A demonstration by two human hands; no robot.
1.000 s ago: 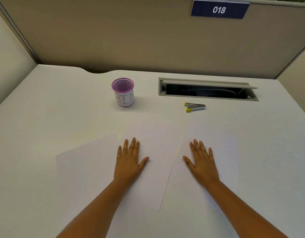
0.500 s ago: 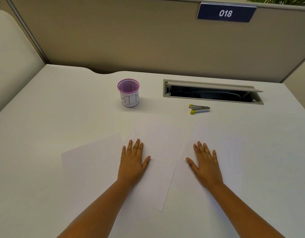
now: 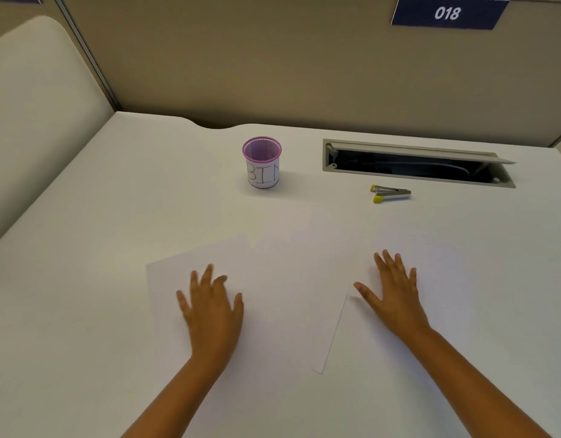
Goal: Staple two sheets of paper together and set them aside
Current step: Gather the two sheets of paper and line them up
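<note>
Now, from the head camera, the left hand (image 3: 214, 306) has slid left, blurred, probably lifting; the right hand (image 3: 394, 287) lies flat, fingers spread. Both white sheets (image 3: 273, 295) lie unjoined beneath them, the stapler (image 3: 390, 193) untouched beyond, so aligning comes first.

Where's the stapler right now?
The small silver stapler with yellow tips lies on the white desk, far right, just before the open cable tray.

Office cubicle: beige partition walls (image 3: 273, 58), white desk (image 3: 83, 216) with cable hatch (image 3: 418, 162), "018" plate (image 3: 446, 12).
</note>
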